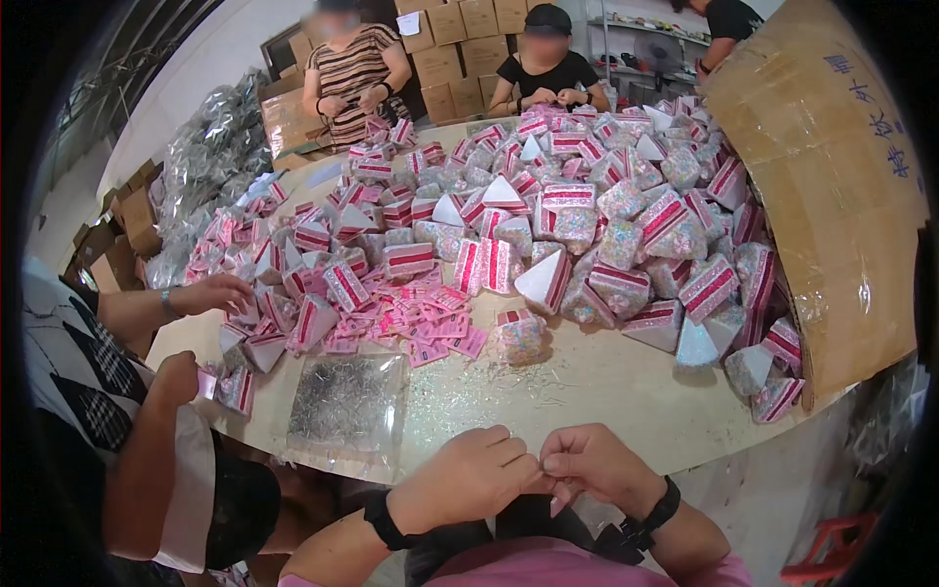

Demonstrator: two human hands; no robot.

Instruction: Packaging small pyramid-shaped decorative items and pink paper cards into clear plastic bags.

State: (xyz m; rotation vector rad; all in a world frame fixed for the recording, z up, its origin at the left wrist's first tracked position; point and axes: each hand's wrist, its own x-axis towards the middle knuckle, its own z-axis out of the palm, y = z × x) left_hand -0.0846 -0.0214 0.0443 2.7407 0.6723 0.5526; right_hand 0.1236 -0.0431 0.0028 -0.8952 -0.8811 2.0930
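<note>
Nearest, the left hand was curled with its knuckles up, its fingertips too hidden to tell whether they pinched anything; they met the right hand, whose thumb was pressed to its forefinger, though what lay in that pinch, if anything, could not be told. A dark band circled the left wrist. Just beyond, on the pale table, a clear tray of thin metallic pins lay left of a lone cake-slice-shaped piece. Behind that piece were scattered pink cards and a broad heap of similar pieces, with a cardboard box to the right. At the left, a co-worker's hand was beside the heap; two people sat or stood across the table, before stacked cartons.
</note>
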